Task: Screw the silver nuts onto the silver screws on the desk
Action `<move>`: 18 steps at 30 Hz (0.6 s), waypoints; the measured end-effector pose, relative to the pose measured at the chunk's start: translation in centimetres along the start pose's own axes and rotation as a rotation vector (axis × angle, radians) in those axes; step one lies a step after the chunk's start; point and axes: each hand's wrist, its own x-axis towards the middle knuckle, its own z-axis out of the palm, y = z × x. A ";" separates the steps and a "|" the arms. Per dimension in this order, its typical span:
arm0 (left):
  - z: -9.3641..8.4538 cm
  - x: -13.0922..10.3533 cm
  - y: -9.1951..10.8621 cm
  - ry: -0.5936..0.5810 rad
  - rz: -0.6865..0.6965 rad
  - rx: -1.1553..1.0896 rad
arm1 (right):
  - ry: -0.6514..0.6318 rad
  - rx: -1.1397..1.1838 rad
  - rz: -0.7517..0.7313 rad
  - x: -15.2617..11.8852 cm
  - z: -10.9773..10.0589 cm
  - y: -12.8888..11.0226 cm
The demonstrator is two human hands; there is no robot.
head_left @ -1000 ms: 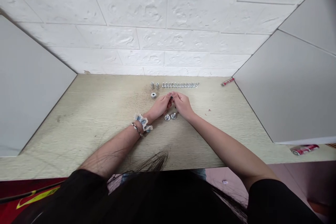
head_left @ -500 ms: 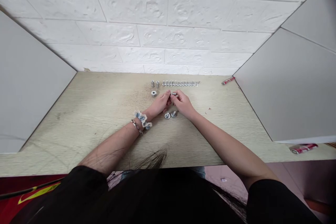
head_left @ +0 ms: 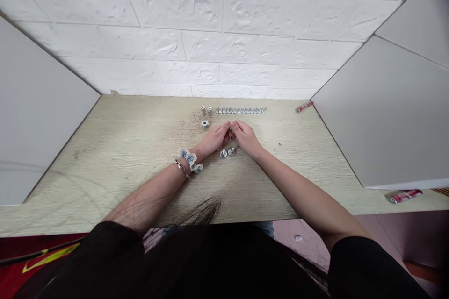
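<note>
Above a pale wood-grain counter (head_left: 140, 126), the left hand (head_left: 213, 139) and right hand (head_left: 246, 137) meet at the fingertips, their grip pinching a small metal part (head_left: 230, 129) mostly hidden by the fingers. Two bolts with washers (head_left: 232, 152) stand just nearer the body; a metal collar (head_left: 205, 124) sits left of the hands. Behind, two upright socket-head fittings (head_left: 210, 111) stand beside a long row of bolts (head_left: 241, 111) near the white brick wall (head_left: 203, 46).

No writing, brand or number can be read, any print on the far red-and-silver battery (head_left: 304, 106), the nearer red-and-silver battery (head_left: 405, 196) or the yellow marking (head_left: 68, 249) at lower left being too small or blurred.
</note>
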 end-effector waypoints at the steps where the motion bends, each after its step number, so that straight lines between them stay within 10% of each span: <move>1: 0.0 0.0 0.0 -0.001 0.000 0.001 | -0.001 0.031 0.005 0.0 0.0 0.0; 18: 0.1 -0.3 0.5 0.038 -0.054 -0.016 | -0.056 0.172 0.010 0.0 0.2 0.5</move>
